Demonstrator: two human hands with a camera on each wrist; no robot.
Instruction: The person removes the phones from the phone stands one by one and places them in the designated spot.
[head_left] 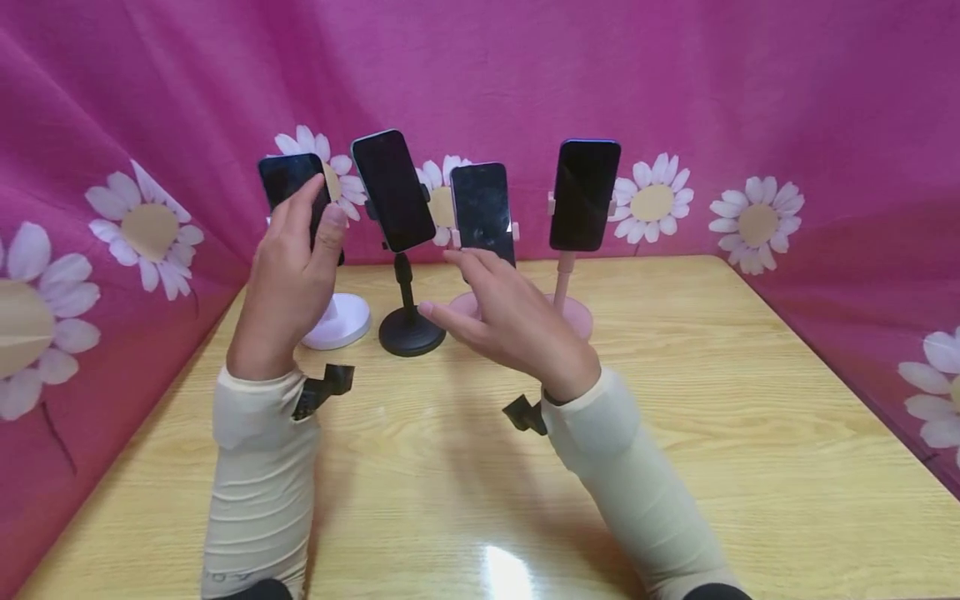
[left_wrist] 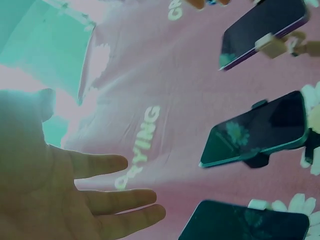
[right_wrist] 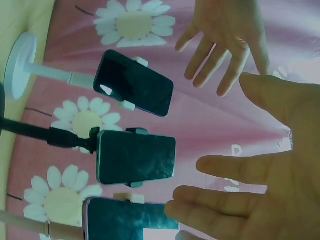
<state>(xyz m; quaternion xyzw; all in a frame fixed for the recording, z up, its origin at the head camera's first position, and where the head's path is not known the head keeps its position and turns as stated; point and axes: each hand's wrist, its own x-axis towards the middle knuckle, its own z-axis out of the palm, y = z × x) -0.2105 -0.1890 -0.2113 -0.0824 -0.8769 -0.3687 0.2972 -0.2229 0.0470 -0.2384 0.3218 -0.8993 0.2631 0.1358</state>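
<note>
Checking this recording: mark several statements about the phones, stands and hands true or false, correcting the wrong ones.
1. Four phones show in the head view. True.
2. In that view, the white stand is leftmost. True.
3. In that view, the black stand is rightmost. False: a pink stand is.
4. The right hand grips a phone. False: the right hand holds nothing.
5. The left hand holds nothing. True.
</note>
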